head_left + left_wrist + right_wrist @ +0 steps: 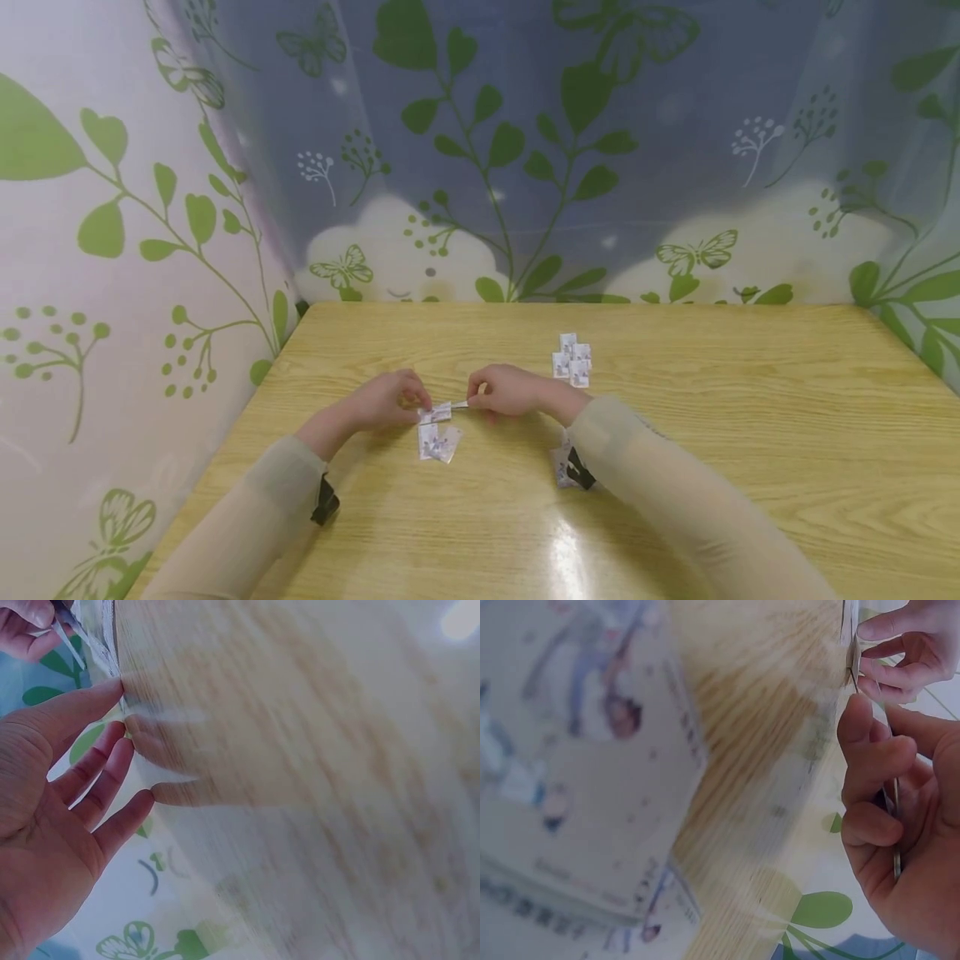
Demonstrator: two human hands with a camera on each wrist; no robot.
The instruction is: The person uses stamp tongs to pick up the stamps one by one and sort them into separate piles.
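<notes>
Small white cards with printed figures lie on the table. Near the left hand (384, 398) are a card (441, 412) at its fingertips and two overlapping cards (428, 442) just below. The left thumb and fingertips touch the table-level card from its left side, fingers fairly straight in the left wrist view. The right hand (512, 390) pinches a thin pale card (461, 405), seen nearly edge-on, close to the card at the left hand. In the right wrist view, the right fingers (870, 765) curl, and a thin edge (897, 832) shows inside the palm.
Several cards (572, 372) lie in a cluster beyond the right wrist. More cards (561, 468) lie under the right forearm, partly hidden by the dark wrist camera (579, 468). The wooden table (735, 400) meets leaf-patterned curtains (480, 208) at the back and left.
</notes>
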